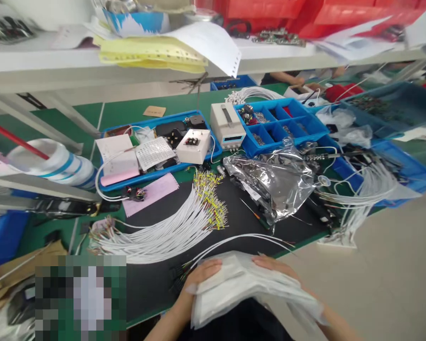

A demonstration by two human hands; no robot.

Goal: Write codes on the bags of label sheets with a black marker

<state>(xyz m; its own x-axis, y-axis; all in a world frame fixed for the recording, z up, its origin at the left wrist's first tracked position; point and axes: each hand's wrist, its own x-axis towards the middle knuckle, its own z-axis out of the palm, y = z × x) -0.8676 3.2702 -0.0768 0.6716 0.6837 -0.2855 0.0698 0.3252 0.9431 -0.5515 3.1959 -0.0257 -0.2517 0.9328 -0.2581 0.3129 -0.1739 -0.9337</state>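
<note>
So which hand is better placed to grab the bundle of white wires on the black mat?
Probably the left hand: it rests on the plastic bags nearest the white wire bundle; the right hand lies farther away.

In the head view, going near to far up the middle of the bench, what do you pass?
Stack of clear plastic bags held in both hands → fanned bundle of white wires with yellow tips → small white box in the shallow blue tray → yellow paper stack on the shelf.

No text, label or number can be read anywhere. The white sheet (pixel 155 152) in the blue tray (pixel 213 150) carries a printed grid, too blurred to make out. The papers (pixel 156 53) on the shelf (pixel 39 64) show no legible writing.
</note>
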